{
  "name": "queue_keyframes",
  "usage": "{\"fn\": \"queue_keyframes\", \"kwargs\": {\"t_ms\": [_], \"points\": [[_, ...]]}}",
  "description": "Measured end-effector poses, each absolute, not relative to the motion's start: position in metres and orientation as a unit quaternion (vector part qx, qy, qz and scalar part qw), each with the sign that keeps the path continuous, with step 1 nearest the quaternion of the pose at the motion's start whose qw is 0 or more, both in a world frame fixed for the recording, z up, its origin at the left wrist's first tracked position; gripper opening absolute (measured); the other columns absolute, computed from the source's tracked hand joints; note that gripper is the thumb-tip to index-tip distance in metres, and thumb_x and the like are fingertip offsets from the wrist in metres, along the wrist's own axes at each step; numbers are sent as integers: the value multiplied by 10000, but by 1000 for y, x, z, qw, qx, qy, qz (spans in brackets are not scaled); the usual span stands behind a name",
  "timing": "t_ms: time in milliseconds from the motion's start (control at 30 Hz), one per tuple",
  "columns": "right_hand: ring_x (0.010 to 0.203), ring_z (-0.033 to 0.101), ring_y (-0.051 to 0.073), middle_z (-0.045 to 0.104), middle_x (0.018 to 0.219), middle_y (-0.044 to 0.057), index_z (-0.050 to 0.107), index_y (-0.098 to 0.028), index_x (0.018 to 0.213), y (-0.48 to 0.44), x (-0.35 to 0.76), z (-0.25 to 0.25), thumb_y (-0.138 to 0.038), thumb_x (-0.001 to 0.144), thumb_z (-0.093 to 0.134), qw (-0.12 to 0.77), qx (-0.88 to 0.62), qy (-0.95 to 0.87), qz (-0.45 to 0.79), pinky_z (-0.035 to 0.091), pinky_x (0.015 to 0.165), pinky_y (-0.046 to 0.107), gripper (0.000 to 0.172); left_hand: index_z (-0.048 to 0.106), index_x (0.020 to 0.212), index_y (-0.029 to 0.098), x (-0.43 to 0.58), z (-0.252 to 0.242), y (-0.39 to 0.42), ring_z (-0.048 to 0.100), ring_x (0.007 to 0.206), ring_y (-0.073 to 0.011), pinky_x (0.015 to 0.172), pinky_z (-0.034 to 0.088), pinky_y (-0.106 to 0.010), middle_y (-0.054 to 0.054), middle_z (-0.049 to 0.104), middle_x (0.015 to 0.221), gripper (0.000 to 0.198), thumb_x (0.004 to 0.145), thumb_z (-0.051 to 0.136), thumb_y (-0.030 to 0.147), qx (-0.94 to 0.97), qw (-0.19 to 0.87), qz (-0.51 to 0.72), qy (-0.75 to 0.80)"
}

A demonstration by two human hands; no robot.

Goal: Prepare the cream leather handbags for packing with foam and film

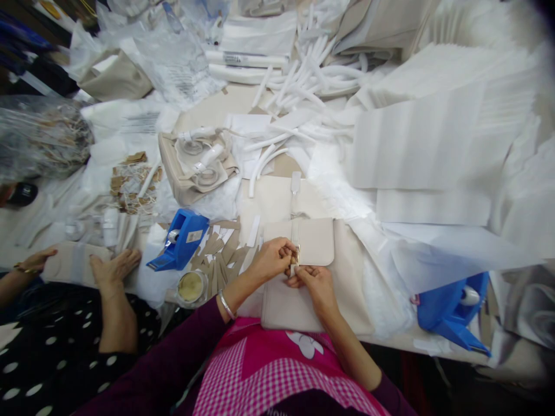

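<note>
Hands: L hand & R hand together, clamped on gold-tone clasp from both sides; we can't see the exact grip, fingers hide part of it.
Item: clasp is at approx 12 o'clock from our wrists, on beige faux-leather bag, at lower edge of its flap.
Axis: white strap runs from clasp toward 12 o'clock, away from us; bag lies flat on tabletop.
Reach: L arm enters from 7 o'clock, R arm from 5; both hands about equally near clasp.
Co-worker: person's hands at 9 o'clock, on beige panel.
Nearby: blue tape dispenser & brown paper strips at 9 o'clock; blue dispenser at 3 o'clock; white tubes at 12 o'clock; white sheets at 2 o'clock.
</note>
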State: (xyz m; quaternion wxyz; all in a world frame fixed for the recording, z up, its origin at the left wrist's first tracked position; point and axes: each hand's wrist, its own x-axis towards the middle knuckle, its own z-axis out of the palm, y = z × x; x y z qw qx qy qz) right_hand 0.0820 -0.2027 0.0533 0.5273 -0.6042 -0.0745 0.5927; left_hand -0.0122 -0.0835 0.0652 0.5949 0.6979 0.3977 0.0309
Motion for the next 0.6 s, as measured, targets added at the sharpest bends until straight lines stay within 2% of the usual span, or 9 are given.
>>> {"fn": "queue_keyframes", "kwargs": {"t_ms": [100,333,467,600], "points": [[514,648,180,688,575,81,700,-112,727,-204,83,55,-413,761,625,534,-602,-75,589,544,555,274,312,602,897,141,-14,67,-81,575,522,-68,516,501,-189,21,582,731,234,698,501,73,664,637,23,391],[447,621,166,687,558,74,698,-106,724,-201,81,55,-387,759,607,530,-628,-40,569,528,496,257,297,606,925,160,-18,60,-87,593,555,-83,521,510,-194,16,587,745,214,729,530,121,657,638,47,399],[389,568,143,641,469,57,688,-109,622,-196,79,56,-335,726,605,511,-661,-18,550,484,441,226,262,612,936,161,-16,60,-90,590,571,-94,515,512,-199,17,577,719,197,756,534,156,647,645,60,402],[386,553,126,625,453,42,674,-121,580,-193,77,58,-316,742,587,503,-679,-26,534,461,437,205,268,616,885,164,-9,63,-92,547,499,-80,435,457,-177,29,549,677,147,763,534,172,636,641,79,422]]}}
